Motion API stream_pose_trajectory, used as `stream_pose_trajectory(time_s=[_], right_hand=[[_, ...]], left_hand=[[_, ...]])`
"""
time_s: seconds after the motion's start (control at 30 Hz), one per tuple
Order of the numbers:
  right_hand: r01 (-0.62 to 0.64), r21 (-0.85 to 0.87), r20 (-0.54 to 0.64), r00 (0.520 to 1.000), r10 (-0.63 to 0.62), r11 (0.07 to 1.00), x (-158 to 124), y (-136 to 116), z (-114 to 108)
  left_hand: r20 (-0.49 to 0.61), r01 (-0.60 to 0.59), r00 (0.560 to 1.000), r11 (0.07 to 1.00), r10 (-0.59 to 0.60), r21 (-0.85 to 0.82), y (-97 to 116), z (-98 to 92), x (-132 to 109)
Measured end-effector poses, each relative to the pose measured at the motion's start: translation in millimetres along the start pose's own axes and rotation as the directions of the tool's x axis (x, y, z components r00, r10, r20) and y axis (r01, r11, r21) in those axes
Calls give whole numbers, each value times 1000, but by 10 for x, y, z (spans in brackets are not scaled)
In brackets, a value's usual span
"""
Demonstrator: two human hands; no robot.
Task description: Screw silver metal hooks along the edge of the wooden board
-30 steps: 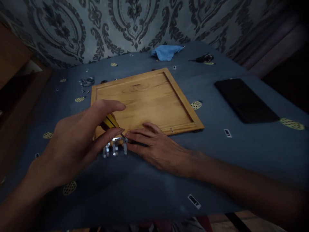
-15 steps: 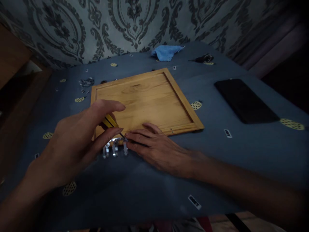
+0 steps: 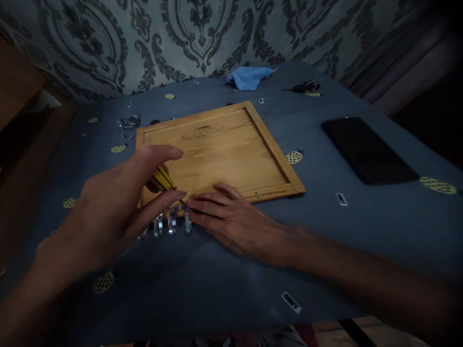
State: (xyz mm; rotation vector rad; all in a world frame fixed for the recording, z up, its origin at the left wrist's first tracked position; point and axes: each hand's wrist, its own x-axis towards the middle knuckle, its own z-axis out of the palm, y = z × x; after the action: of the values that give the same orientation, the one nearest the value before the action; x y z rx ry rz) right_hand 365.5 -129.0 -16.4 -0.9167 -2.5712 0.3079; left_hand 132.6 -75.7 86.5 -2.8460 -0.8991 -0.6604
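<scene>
A screwdriver with a yellow-and-black handle (image 3: 162, 179) is held in my left hand (image 3: 97, 217), its fingers wrapped around the handle. Its thin shaft slants down to a silver metal hook rail (image 3: 172, 224) at the near left edge of the framed wooden board (image 3: 217, 154). Several curved hooks hang off that edge; my left hand hides part of the rail. My right hand (image 3: 231, 219) lies flat with fingers stretched out, its fingertips at the rail's right end and on the board's near frame. The screw under the tip cannot be made out.
A black phone-like slab (image 3: 369, 150) lies to the right. Behind the board are a blue cloth (image 3: 250, 78) and a small dark object (image 3: 306, 87). Metal pieces (image 3: 129, 122) and small screws lie at back left. A wooden cabinet (image 3: 21, 82) stands at far left.
My left hand has shifted slightly left and turned a little around the screwdriver, its raised finger drawing back. My right hand and the board stay in place.
</scene>
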Motion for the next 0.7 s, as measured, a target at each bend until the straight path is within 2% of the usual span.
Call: stream_pose_trajectory(time_s=[0.1, 0.37, 0.6, 0.7], right_hand=[[-6, 11, 7, 1000, 6, 1000, 6, -2, -5], [-1, 40, 6, 1000, 1, 999, 5, -5, -27], [2, 17, -23, 1000, -2, 1000, -6, -2, 4], [7, 29, -26, 1000, -7, 1000, -9, 2, 13]], left_hand=[[-34, 8, 999, 1000, -7, 28, 6, 37, 14], [22, 26, 999, 997, -25, -78, -11, 22, -19], [-11, -19, 1000, 1000, 19, 12, 23, 21, 23], [-7, -9, 1000, 1000, 9, -18, 32, 22, 24]])
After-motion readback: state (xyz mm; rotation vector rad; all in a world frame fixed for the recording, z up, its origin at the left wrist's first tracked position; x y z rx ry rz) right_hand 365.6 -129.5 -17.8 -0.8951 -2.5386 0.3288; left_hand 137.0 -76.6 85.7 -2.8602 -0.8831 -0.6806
